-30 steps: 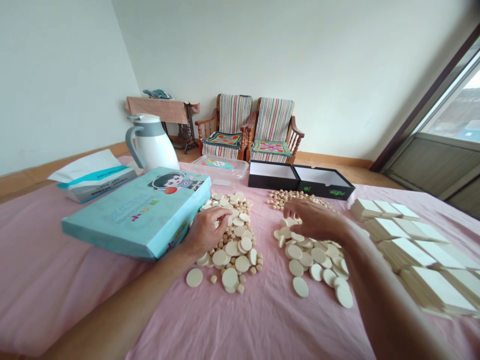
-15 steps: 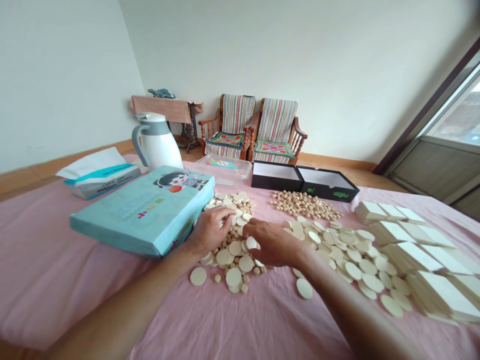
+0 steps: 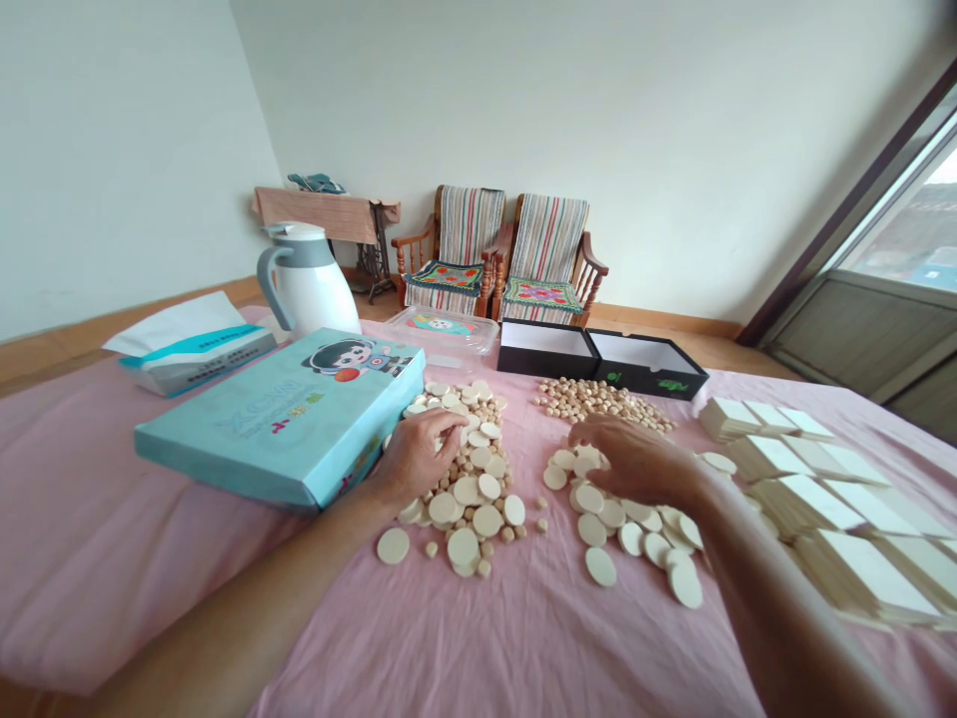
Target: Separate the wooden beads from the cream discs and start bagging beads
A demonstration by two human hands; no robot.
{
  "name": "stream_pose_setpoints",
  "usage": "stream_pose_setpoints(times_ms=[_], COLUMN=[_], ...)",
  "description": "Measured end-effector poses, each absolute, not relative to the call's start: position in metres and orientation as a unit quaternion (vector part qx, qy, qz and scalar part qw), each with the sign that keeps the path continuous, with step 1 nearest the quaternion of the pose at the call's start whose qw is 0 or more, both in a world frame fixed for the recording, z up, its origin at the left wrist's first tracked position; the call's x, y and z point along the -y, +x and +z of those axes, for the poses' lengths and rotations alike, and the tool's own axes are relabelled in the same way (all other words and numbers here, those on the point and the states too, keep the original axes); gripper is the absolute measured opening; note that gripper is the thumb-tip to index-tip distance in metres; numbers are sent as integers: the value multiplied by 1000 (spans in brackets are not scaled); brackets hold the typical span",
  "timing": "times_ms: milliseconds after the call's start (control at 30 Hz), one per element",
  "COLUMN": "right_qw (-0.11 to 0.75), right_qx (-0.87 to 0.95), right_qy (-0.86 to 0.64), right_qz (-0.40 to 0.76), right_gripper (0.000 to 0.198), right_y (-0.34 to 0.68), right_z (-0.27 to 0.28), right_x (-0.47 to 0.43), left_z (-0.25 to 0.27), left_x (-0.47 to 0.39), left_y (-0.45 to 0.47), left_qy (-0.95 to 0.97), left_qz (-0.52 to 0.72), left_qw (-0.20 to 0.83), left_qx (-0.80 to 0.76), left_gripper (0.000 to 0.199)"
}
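Observation:
A mixed heap of pale round wooden discs [image 3: 468, 491] and small wooden beads [image 3: 482, 457] lies in the middle of the table. At its left side is my left hand [image 3: 420, 451], fingers curled and tips close together; whatever they may hold is hidden. My right hand [image 3: 635, 457] hovers palm down over a separate pile of wooden discs [image 3: 613, 515], thumb apart from the fingers, with nothing visible in it. Behind that pile lies a heap of beads [image 3: 598, 401].
A light blue box [image 3: 284, 409] borders the mixed heap on the left. Behind it stand a white jug [image 3: 318, 294] and a tissue pack [image 3: 198, 344]. A clear plastic container [image 3: 441, 339] and black open boxes [image 3: 643, 377] are at the back. Stacked pale rectangular blocks [image 3: 837, 514] fill the right side.
My right hand has moved right, from the mixed heap to the disc pile, and now covers part of it. My left hand stays at the mixed heap. The view has shifted slightly.

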State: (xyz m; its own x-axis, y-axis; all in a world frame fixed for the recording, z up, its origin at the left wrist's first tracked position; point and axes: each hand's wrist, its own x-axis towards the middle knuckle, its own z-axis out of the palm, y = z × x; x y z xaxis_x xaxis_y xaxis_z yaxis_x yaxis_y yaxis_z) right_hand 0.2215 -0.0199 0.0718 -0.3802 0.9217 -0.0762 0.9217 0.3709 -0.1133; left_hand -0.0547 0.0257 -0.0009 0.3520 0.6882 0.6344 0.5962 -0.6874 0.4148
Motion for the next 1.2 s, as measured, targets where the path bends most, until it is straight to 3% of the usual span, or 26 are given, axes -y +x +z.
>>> stream_pose_setpoints(times_ms=[200, 500, 767, 1033, 1200], right_qw=[2, 62, -68, -107, -139], right_qx=[-855, -859, -829, -724, -768], right_qy=[509, 508, 552, 680, 625], right_qz=[-103, -31, -56, 47, 11], right_gripper=[24, 21, 20, 21, 17], right_y=[187, 163, 189, 233, 217], right_z=[66, 25, 45, 39, 45], right_x=[34, 41, 4, -63, -27], left_z=[0, -3, -2, 2, 2], left_x=[-26, -26, -25, -23, -23], left_y=[-56, -55, -56, -55, -55], left_qy=[818, 816, 818, 821, 823], left_qz=[412, 420, 417, 415, 412], left_qw=[52, 56, 60, 50, 53], left_qx=[-397, -393, -391, -388, -387], left_gripper=[19, 19, 19, 21, 22])
